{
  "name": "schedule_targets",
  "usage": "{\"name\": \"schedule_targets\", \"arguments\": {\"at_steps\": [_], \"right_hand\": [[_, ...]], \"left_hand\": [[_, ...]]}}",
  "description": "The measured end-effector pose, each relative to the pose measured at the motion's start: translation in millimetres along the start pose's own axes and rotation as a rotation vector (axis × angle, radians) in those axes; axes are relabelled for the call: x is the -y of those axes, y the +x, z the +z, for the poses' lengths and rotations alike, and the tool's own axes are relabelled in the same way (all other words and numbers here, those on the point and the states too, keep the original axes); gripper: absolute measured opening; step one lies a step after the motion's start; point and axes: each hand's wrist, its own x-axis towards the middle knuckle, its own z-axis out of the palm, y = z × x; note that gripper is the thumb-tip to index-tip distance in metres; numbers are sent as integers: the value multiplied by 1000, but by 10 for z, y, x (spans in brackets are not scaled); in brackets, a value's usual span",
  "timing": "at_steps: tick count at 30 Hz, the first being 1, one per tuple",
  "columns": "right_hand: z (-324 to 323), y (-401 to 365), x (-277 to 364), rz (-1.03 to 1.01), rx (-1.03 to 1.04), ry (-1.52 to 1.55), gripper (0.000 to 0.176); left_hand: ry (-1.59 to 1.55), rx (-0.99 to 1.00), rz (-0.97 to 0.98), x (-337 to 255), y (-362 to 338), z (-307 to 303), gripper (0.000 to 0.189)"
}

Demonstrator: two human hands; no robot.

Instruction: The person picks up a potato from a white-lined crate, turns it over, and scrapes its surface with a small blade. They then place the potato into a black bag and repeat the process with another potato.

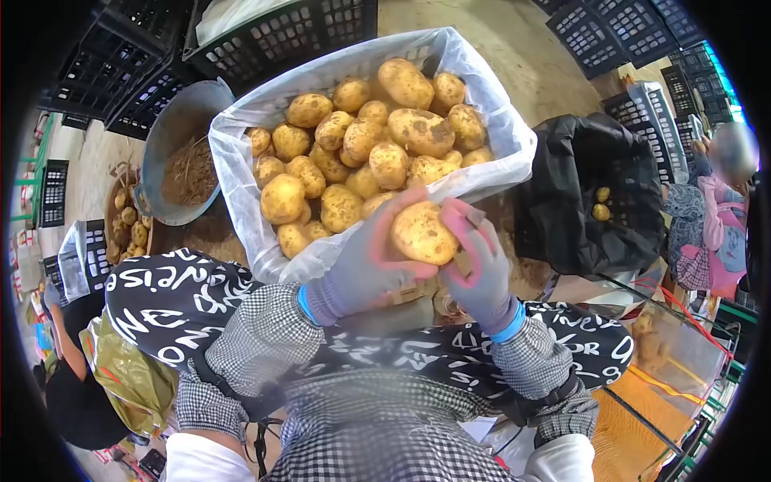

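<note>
A yellow potato (422,233) with dirt specks sits between both my gloved hands, just in front of the crate's near edge. My left hand (365,265), in a grey glove with pink fingertips, cups it from the left. My right hand (479,269), gloved the same way, presses it from the right. Behind them a crate lined with a white sack (241,173) is heaped with several potatoes (365,149).
A grey metal basin (173,153) holding soil and roots stands to the left, with more potatoes (128,225) beside it. A black-lined crate (598,193) with two potatoes is at the right. Empty black crates (281,32) stack behind. Another person (719,217) sits at far right.
</note>
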Motion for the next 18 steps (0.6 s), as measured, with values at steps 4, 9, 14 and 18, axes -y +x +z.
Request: {"name": "schedule_targets", "arguments": {"at_steps": [4,9,14,18], "right_hand": [[-68,-73,116,153,-25,44,66],[-762,250,-330,727,-616,538,29],[-1602,-438,-2206,480,-886,-31,30],[-1640,-713,-2473,520,-745,-125,37]], "left_hand": [[226,32,87,74,14,23,59],[256,-198,171,-25,849,-96,40],[1082,-268,-26,290,2320,-448,59],[1282,-403,-336,888,3337,-380,50]]}}
